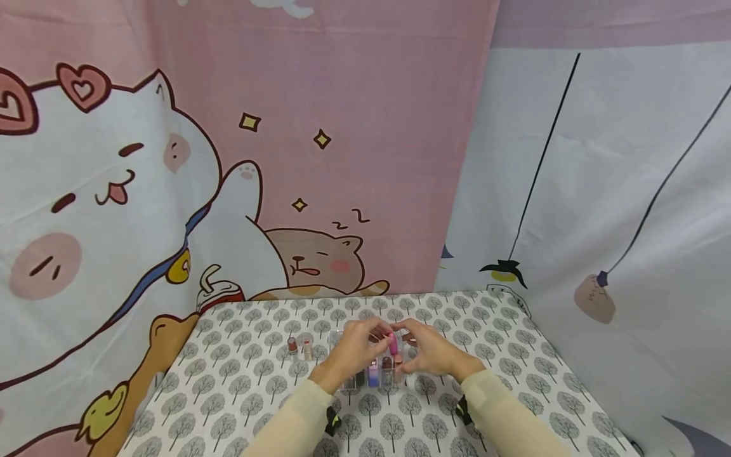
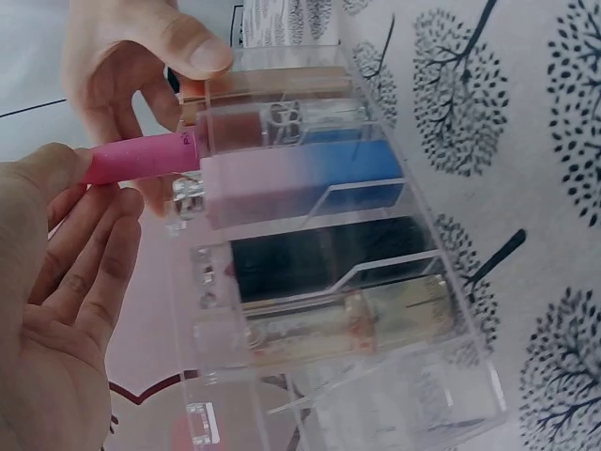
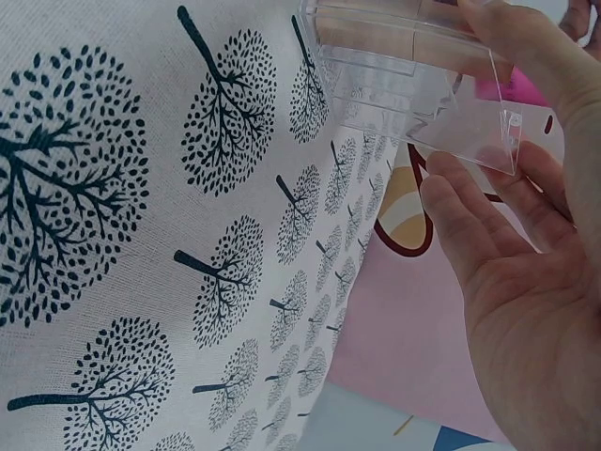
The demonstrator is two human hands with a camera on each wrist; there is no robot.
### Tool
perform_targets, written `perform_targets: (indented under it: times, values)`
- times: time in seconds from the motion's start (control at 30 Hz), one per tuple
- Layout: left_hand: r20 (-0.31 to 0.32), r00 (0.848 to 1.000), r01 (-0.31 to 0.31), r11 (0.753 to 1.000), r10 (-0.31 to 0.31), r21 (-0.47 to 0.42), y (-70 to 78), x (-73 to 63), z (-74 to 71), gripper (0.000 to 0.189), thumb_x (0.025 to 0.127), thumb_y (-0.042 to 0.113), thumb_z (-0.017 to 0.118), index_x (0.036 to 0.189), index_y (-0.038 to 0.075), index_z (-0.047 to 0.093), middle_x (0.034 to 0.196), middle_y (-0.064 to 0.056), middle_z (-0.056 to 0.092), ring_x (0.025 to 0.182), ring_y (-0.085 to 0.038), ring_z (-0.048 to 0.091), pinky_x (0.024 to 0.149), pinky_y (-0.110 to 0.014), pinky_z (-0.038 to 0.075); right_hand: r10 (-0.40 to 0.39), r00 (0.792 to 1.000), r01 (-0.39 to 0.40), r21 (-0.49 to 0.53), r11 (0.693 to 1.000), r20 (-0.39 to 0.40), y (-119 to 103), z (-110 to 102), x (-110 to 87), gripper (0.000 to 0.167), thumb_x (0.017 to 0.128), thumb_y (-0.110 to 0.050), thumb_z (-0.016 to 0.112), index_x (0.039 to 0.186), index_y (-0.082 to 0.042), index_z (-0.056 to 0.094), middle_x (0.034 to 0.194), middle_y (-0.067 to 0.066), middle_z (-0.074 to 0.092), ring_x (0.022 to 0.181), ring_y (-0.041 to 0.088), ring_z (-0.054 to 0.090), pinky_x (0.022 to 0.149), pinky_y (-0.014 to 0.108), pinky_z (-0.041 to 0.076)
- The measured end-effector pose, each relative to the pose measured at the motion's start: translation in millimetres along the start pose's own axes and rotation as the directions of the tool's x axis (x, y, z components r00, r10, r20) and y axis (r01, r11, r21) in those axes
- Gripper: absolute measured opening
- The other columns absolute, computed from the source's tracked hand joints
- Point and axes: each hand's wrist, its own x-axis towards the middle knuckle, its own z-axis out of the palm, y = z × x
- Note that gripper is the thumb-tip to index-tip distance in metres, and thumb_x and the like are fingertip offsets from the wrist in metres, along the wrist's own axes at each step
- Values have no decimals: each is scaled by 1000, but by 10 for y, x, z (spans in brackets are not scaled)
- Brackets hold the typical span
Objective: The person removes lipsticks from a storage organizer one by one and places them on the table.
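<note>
While the left hand (image 1: 358, 344) pinched a pink tube (image 1: 393, 345) at the top of the clear organizer (image 1: 380, 379), the head view showed that organizer partly hidden. From the left wrist, whether tube touched organizer was unclear. From the right wrist, the right hand (image 3: 526, 310) gripped the organizer's end, its thumb partly cut off.

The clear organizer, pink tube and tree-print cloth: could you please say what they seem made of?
Clear organizer: glossy, transparent plastic, perhaps acrylic; contents show through and edges catch light. Pink tube: probably plastic, fairly matt; its shading is soft. Tree-print cloth: matt woven fabric; its weave shows up close.
</note>
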Motion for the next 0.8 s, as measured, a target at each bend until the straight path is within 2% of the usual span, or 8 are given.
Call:
perform_targets:
  times: [0.1, 0.23, 0.33, 0.43, 0.53, 0.8]
  values:
    - [-12, 1000, -24, 1000, 24, -1, 39, -8, -61, 21, 111, 12, 80, 129, 3, 80, 119, -4, 87, 107, -14, 84, 102, -28, 72, -6, 1000, 6, -9, 1000, -7, -8, 2, 5, 104, 82, -30, 108, 169, -12, 54, 171, 17, 61, 144, 43, 72, 120, 62, 65]
    - [-31, 998, -48, 999, 48, 14, 62, -21, -137, 20, 110, 13, 81, 128, 5, 80, 117, -2, 87, 106, -11, 83, 101, -33, 73, -9, 1000, 9, -19, 1000, -14, -16, 1, 11, 104, 82, -32, 108, 169, -11, 54, 172, 17, 60, 143, 44, 72, 119, 65, 64]
    - [-50, 996, -75, 997, 77, 36, 62, -37, -184, 18, 109, 11, 82, 126, 6, 81, 115, -2, 87, 103, -12, 83, 98, -34, 74, -11, 1000, 11, -11, 1000, -12, -18, 3, 15, 104, 83, -31, 107, 169, -11, 53, 173, 17, 59, 144, 45, 71, 120, 65, 64]
    - [-71, 990, -119, 991, 123, 54, 74, -62, -231, 16, 108, 8, 84, 123, 4, 81, 112, -6, 87, 97, -17, 85, 93, -36, 75, -10, 1000, 10, -2, 1000, -3, -17, 5, 14, 103, 84, -31, 107, 169, -11, 53, 175, 17, 57, 145, 46, 71, 121, 63, 64]
    - [-85, 984, -148, 987, 154, 68, 76, -97, -266, 15, 107, 6, 84, 121, 4, 80, 110, -7, 87, 92, -19, 85, 88, -33, 76, -8, 1000, 8, 4, 1000, 3, -18, 6, 8, 103, 84, -31, 106, 169, -12, 53, 175, 18, 57, 146, 46, 70, 121, 63, 63]
    - [-147, 974, -153, 979, 173, 135, 56, -198, -368, 19, 105, 7, 87, 124, 9, 83, 114, -5, 88, 92, -16, 85, 88, -31, 75, 1, 1000, -1, -5, 1000, 4, -12, 6, -13, 104, 84, -32, 107, 170, -12, 52, 172, 17, 60, 145, 46, 71, 121, 65, 63]
